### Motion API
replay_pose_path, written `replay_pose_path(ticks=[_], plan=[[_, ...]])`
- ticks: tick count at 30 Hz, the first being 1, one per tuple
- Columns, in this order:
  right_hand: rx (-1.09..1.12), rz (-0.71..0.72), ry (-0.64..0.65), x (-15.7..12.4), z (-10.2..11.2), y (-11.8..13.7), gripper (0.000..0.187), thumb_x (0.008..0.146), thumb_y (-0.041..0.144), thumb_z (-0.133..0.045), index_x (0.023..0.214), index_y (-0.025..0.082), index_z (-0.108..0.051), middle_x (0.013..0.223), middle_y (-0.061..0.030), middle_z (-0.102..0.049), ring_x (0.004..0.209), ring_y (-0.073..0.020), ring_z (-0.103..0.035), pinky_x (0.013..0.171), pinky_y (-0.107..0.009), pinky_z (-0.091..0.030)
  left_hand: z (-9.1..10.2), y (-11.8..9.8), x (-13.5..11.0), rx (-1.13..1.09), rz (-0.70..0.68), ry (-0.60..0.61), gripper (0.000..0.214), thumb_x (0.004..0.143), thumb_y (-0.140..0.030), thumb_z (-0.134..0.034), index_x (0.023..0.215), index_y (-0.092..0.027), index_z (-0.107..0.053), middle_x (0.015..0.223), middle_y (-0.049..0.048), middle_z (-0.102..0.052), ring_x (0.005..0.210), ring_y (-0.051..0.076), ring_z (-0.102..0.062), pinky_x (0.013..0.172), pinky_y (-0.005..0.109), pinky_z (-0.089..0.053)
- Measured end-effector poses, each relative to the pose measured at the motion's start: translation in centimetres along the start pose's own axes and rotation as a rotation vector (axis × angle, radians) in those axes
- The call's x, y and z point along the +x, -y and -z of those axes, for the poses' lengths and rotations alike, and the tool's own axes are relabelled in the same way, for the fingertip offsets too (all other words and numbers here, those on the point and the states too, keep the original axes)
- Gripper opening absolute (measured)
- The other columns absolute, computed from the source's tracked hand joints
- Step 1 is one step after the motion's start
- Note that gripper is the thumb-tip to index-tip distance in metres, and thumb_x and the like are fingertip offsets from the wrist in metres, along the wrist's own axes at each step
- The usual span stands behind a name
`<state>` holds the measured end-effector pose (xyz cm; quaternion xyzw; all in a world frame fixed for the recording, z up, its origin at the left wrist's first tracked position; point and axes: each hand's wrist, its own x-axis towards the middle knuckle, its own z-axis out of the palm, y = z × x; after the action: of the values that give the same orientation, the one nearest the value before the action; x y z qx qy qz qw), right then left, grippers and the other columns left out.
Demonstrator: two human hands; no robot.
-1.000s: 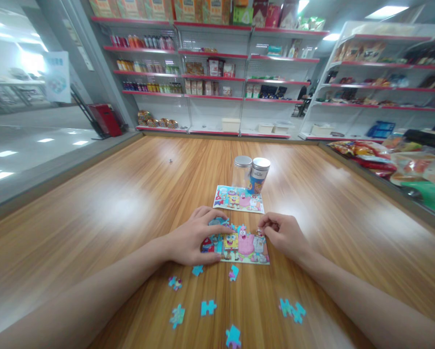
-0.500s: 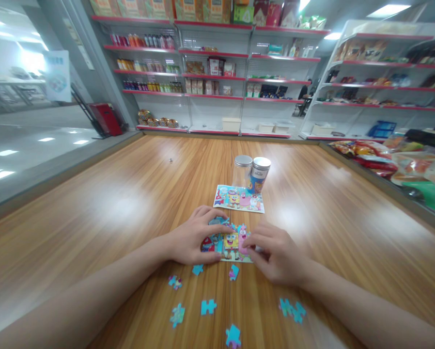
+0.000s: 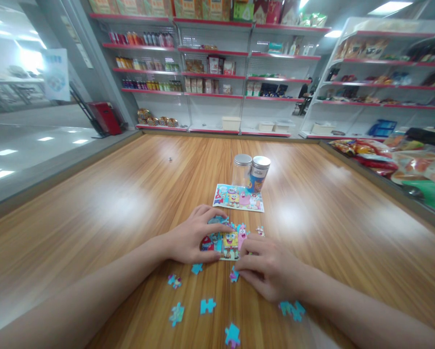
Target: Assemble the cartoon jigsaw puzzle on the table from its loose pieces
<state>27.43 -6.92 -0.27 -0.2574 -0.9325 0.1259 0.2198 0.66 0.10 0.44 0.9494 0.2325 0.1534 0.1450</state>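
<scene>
A partly joined cartoon jigsaw puzzle (image 3: 229, 240) lies flat on the wooden table. Across its left side rests my left hand (image 3: 194, 236), fingers spread, the fingertips touching the joined pieces and hiding some of them. My right hand (image 3: 270, 266) is at the puzzle's lower right corner and covers part of it. Its thumb and fingers are pinched at the right edge of a blue and pink puzzle piece (image 3: 234, 275) just below the puzzle. A small loose piece (image 3: 260, 231) shows beyond my right knuckles.
Loose pieces lie nearer me, among them an H-shaped blue piece (image 3: 208, 306) and a blue pair (image 3: 292, 310). Behind the puzzle are a picture card (image 3: 238, 198), a clear jar (image 3: 242, 170) and a printed can (image 3: 259, 174). Bagged goods (image 3: 421, 169) sit at the right.
My right hand has moved from the puzzle's right side down toward me, to the blue and pink piece. A loose piece it covered now shows. My left hand has stayed in place.
</scene>
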Motion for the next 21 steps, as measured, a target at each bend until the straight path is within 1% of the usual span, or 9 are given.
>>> replay_pose_path(ticks=[9,14,21], plan=[[-0.032,0.126,0.034,-0.05,0.18,0.29,0.016,0.091,0.014,-0.054,0.096,0.02,-0.069,0.083,-0.0035,-0.065,0.072,-0.0178,-0.052,0.066,-0.032,-0.039,0.09,-0.11,-0.01,-0.004,0.017,0.007,0.058,0.085,-0.054,-0.07,0.136,-0.03,-0.06,0.141,0.0111,-0.047,0.13,0.033,-0.042,0.113,0.051,-0.033],[-0.009,0.108,0.053,-0.09,0.21,0.12,0.017,0.09,0.013,-0.054,0.096,0.019,-0.069,0.077,-0.0026,-0.065,0.069,-0.0172,-0.055,0.063,-0.031,-0.039,0.17,-0.11,0.02,-0.005,0.016,0.003,0.059,0.084,-0.055,-0.071,0.136,-0.028,-0.06,0.14,0.0121,-0.048,0.128,0.033,-0.043,0.113,0.051,-0.034],[0.022,0.097,0.044,-0.09,0.13,0.03,0.021,0.089,0.012,-0.053,0.098,0.019,-0.071,0.072,-0.0026,-0.065,0.066,-0.0165,-0.059,0.059,-0.03,-0.037,0.17,-0.15,0.01,-0.004,0.013,0.008,0.06,0.084,-0.055,-0.07,0.137,-0.029,-0.059,0.14,0.0116,-0.048,0.129,0.034,-0.043,0.113,0.051,-0.034]])
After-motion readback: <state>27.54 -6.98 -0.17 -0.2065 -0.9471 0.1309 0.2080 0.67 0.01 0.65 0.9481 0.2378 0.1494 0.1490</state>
